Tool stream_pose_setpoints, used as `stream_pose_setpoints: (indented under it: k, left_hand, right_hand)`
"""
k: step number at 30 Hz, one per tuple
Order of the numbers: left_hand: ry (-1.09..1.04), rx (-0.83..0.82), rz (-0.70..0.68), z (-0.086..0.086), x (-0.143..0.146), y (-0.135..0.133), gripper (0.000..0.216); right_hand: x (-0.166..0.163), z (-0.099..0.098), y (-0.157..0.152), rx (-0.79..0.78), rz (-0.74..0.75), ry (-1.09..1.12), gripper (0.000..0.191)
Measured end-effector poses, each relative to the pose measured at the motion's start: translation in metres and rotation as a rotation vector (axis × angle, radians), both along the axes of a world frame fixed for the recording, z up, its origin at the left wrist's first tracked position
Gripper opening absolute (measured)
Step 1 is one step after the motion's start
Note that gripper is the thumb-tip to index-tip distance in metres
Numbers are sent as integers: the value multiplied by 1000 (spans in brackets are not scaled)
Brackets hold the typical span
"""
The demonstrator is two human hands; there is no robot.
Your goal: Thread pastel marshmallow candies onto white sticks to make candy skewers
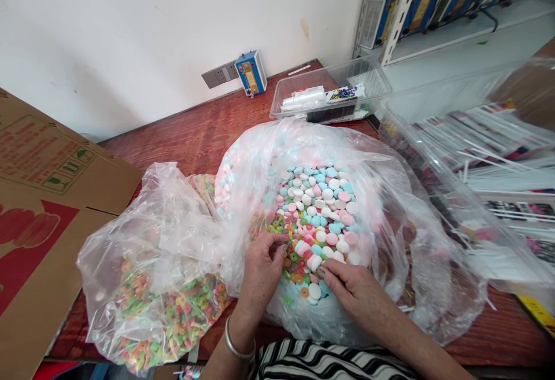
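Note:
A large clear plastic bag (pixel 390 195) lies open on the wooden table (pixel 191 131), full of pastel round candies (pixel 323 200) with small coloured ring candies (pixel 295 235) mixed in at the near edge. My left hand (pixel 260 267), a silver bangle on its wrist, has its fingers pinched together among the ring candies. My right hand (pixel 349 287) rests in the bag beside it, fingertips closed on a white round candy (pixel 314 262). A second clear bag (pixel 151 287) of coloured rings sits to the left.
A flattened cardboard box (pixel 47 206) lies at the left. Behind the bags stands a clear plastic tub (pixel 329 93) with packets. A big clear bin (pixel 477 160) of thin sticks fills the right side. A blue device (pixel 251 72) leans on the wall.

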State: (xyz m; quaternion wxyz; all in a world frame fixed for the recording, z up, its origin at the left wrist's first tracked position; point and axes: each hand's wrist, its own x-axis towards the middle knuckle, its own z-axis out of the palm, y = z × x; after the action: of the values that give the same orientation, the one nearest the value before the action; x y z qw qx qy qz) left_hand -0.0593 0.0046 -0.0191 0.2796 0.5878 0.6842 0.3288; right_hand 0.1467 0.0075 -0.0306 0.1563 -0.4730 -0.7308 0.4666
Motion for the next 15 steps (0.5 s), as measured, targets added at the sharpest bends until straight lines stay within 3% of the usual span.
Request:
stream_pose_setpoints:
  k: [4, 9, 15]
  left_hand:
    - [194, 120, -62, 2, 1, 5, 21]
    - [293, 104, -76, 1, 2, 14, 13]
    - [-53, 44, -54, -1, 6, 13, 11]
  right_hand:
    - [9, 4, 4, -24, -81, 16, 34]
    - [10, 5, 3, -28, -72, 21, 31]
    - [6, 2, 1, -4, -25, 43, 32]
